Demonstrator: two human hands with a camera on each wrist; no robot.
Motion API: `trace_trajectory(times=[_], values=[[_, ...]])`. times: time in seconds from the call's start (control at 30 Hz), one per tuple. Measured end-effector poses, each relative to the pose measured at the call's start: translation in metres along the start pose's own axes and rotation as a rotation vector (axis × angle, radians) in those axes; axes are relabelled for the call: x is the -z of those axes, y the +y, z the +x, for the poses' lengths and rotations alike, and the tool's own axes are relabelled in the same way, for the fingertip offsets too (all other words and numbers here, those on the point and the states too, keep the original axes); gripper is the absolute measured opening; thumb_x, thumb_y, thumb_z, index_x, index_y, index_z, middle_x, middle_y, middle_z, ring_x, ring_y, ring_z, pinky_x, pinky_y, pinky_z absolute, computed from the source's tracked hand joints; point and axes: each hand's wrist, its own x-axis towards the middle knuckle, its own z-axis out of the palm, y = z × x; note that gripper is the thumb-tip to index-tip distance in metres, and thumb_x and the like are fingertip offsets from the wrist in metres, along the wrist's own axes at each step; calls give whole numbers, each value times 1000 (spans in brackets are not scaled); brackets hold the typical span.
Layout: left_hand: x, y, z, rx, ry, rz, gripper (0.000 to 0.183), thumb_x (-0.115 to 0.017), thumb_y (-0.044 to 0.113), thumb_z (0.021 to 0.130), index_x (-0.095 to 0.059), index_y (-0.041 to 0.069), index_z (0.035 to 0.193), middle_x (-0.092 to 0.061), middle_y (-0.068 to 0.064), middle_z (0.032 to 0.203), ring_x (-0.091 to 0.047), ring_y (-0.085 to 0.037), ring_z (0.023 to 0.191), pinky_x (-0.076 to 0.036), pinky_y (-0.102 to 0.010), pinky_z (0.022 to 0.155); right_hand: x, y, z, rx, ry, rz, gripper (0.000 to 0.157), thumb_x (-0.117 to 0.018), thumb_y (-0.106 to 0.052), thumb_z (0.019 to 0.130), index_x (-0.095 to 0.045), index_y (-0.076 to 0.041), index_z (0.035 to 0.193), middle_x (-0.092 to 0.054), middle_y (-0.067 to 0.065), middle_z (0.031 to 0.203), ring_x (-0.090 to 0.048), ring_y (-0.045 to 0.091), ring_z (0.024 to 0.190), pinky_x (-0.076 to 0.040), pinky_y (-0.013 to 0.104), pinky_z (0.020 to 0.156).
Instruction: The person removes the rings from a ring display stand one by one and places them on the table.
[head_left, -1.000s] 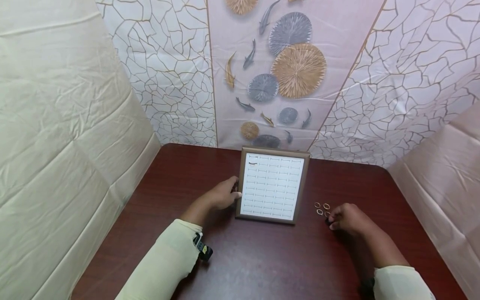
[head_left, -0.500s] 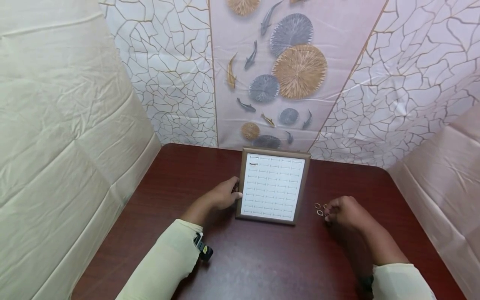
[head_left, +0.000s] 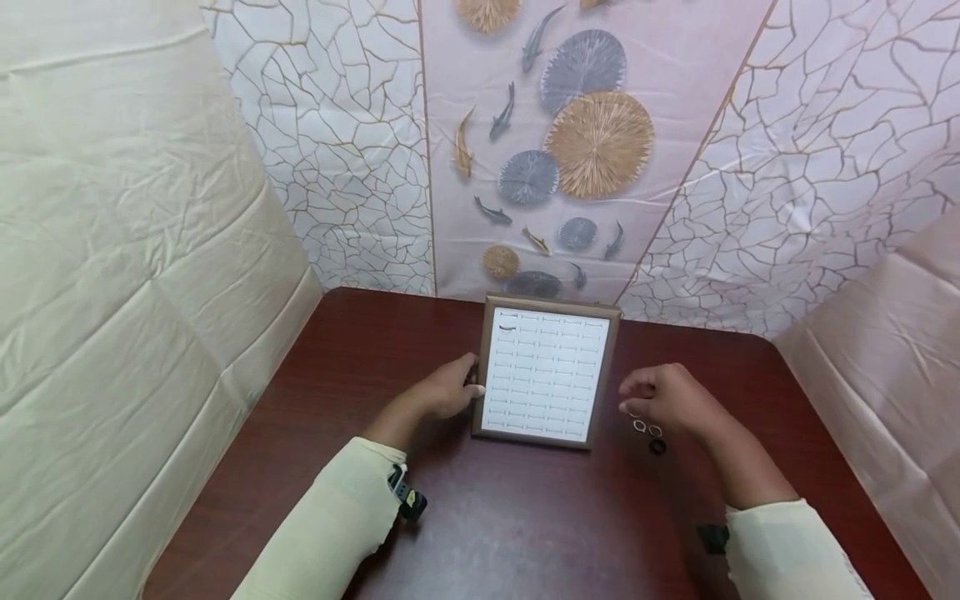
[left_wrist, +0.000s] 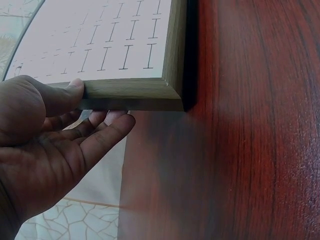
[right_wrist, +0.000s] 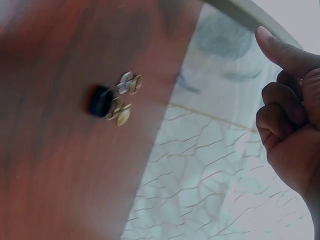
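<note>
A brown-framed display board with a white slotted face leans upright near the middle of the table. My left hand holds its left edge; in the left wrist view the thumb lies on the frame's front, with fingers behind. One thin dark-gold ring sits in an upper-left slot. Over the loose rings hovers my right hand, fingers bent, thumb apart; no held thing shows. Below it lie a black ring, a silver ring and several gold rings, blurred in the right wrist view.
The dark red wooden table reaches back to a patterned cloth backdrop. Cream cloth hangs along the left side, and more cloth hangs at the right.
My right hand has risen from beside the black ring and moved up and left toward the board, uncovering the black ring. My left hand and the board stay in place.
</note>
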Motion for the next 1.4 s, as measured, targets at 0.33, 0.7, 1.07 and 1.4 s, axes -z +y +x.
trace_trajectory(times=[0.33,0.7,1.07,1.4], values=[[0,-3,0,-3,-1,9,43,-60,17,113,-46,-3,149,-59,-12,115,-57,-25,107,-49,-43,96,5,-46,17,125,74,-56,11,-85,-7,93,-82,-7,104,-72,1,78,-56,13,67,-47,28,62],[-2,-4,2,-14,-14,14,40,-58,18,114,-46,-1,147,-58,-11,113,-56,-24,103,-48,-41,92,-1,-91,45,233,124,-108,17,-87,-13,94,-83,-8,110,-37,-7,61,-31,10,57,-37,28,59],[-1,-8,-1,-16,-14,3,45,-58,18,114,-44,-2,152,-59,-11,115,-57,-24,105,-49,-43,95,-29,-132,73,272,187,-128,31,-79,-18,102,-77,-10,131,-41,-5,61,-35,12,56,-39,31,59],[-2,-9,1,-30,-9,4,39,-58,18,114,-47,0,146,-58,-10,112,-57,-24,103,-47,-42,93,-46,-148,84,319,263,-225,27,-77,-19,103,-77,-11,129,-70,4,73,-59,15,62,-50,36,59]])
